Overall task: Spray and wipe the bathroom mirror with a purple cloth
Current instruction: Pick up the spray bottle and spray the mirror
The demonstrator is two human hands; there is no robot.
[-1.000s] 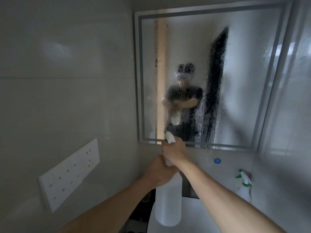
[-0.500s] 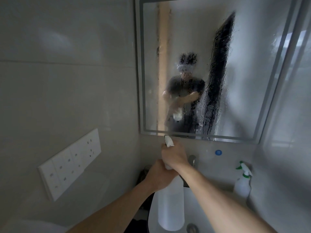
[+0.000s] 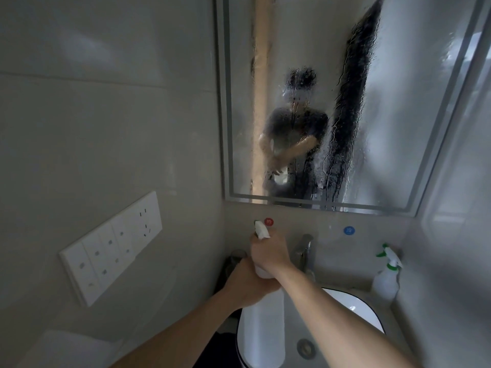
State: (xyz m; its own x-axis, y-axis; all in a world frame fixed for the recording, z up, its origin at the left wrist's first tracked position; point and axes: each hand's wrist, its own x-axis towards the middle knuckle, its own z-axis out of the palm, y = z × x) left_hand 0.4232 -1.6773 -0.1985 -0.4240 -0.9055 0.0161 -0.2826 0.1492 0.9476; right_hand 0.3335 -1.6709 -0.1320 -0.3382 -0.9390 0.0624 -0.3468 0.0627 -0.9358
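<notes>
The bathroom mirror (image 3: 414,107) hangs on the wall ahead, covered in spray droplets and running streaks. A person's blurred reflection shows in it. Below the mirror, both hands hold a translucent white spray bottle (image 3: 265,333) over the sink. My right hand (image 3: 269,252) grips the bottle's neck and trigger head, with the white nozzle sticking out above the fingers toward the mirror. My left hand (image 3: 245,285) wraps the bottle's shoulder just below. No purple cloth is visible.
A white sink (image 3: 353,309) with a dark rim sits below, a chrome tap (image 3: 304,248) behind it. A second spray bottle with a green trigger (image 3: 386,274) stands at the right corner. A white socket panel (image 3: 111,248) is on the left wall.
Both hands and the bottle have come down, from the mirror's lower edge to below it over the sink. The view has tilted downward, showing more of the sink and tap.
</notes>
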